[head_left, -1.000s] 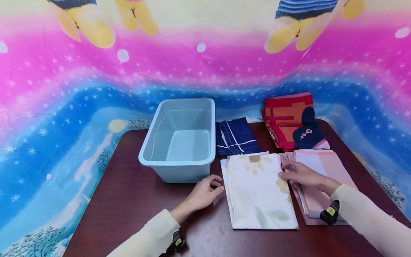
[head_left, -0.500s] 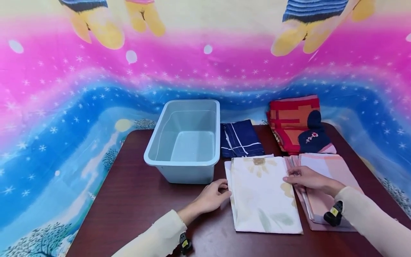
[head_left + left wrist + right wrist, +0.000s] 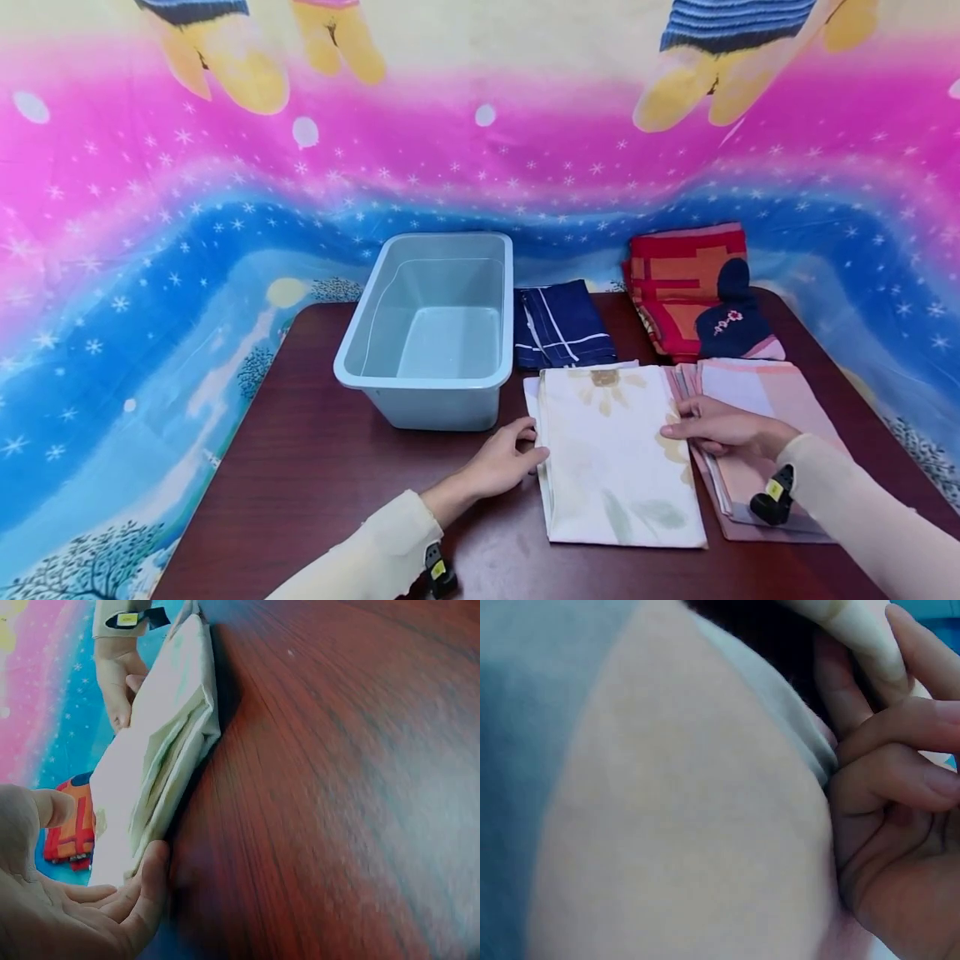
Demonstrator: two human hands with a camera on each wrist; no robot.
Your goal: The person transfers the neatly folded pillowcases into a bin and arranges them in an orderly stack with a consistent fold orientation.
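Lying flat on the dark wooden table [image 3: 300, 467], the folded white floral cloth [image 3: 611, 454] sits between both hands. Left hand [image 3: 504, 462]: fingers relaxed and loosely extended, fingertips touching the cloth's left folded edge. Right hand [image 3: 723, 427]: fingers curled at the cloth's right edge, tucked between it and the folded pink cloth [image 3: 757, 400] beside it. Just behind the left hand stands a light-blue plastic tub [image 3: 431, 333]; a folded navy cloth [image 3: 561, 332] lies behind the white cloth.

On the counter [image 3: 300, 467], a tub [image 3: 427, 333] sits left of a folded cloth [image 3: 618, 454]. A handkerchief [image 3: 561, 325] lies behind the cloth. A cloth stack [image 3: 750, 400] lies to its right.
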